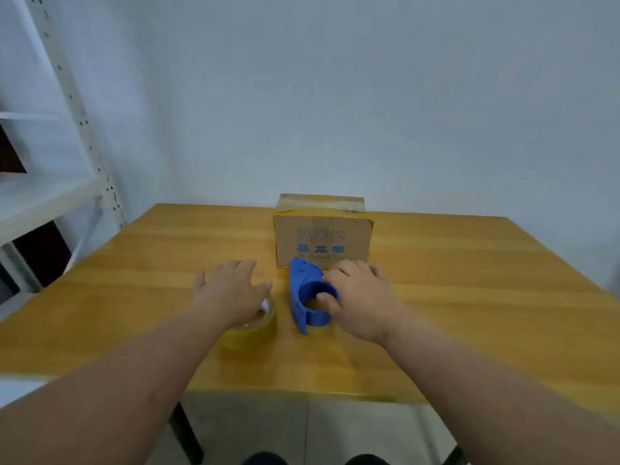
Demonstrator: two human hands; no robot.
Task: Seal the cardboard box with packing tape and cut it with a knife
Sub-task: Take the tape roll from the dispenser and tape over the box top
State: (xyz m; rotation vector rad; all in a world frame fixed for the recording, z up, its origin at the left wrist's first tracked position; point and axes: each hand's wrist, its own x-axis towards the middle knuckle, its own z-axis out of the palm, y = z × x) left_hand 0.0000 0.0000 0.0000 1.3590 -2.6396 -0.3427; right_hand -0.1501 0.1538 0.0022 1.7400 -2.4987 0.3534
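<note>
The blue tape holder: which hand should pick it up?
The right hand. Its fingers already wrap the blue tape holder, thumb at its ring. The left hand is spread flat over the loose tape roll, apart from the holder.

A plain pale wall (335, 95) fills the far side of the room, bare and evenly lit, with a soft bluish cast. Pushed up against it is a counter (469, 270) with a glossy yellow wood-grain top and dark legs (186, 434) at the near edge. To the left stands a white metal shelving rack (84, 129), its upright punched with holes, its shelves pale, with dark gaps between them. Under the counter's near edge, light grey floor tiles (302, 427) show.
</note>
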